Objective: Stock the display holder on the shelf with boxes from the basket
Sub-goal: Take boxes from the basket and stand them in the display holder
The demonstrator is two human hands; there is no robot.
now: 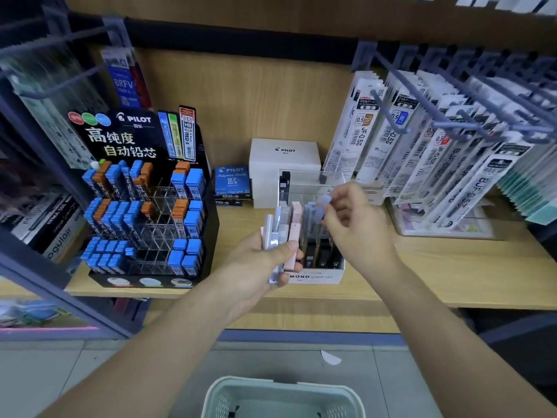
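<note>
My left hand (259,267) grips a fanned bunch of slim pastel boxes (281,233), pink, white and lilac, in front of the white display holder (319,277) marked MONO graph. That holder stands on the wooden shelf (437,267) and holds upright boxes, pale ones at the back and black ones at the front. My right hand (352,218) pinches a single pale blue box (322,208) just above the holder's right slots. The pale green basket (283,398) sits on the floor at the bottom edge, its contents mostly out of view.
A black PILOT lead display (144,206) with blue and orange cases stands left of the holder. A white PILOT box (283,164) and a small blue box (232,181) sit behind. Hanging refill packs on hooks (437,140) crowd the right side.
</note>
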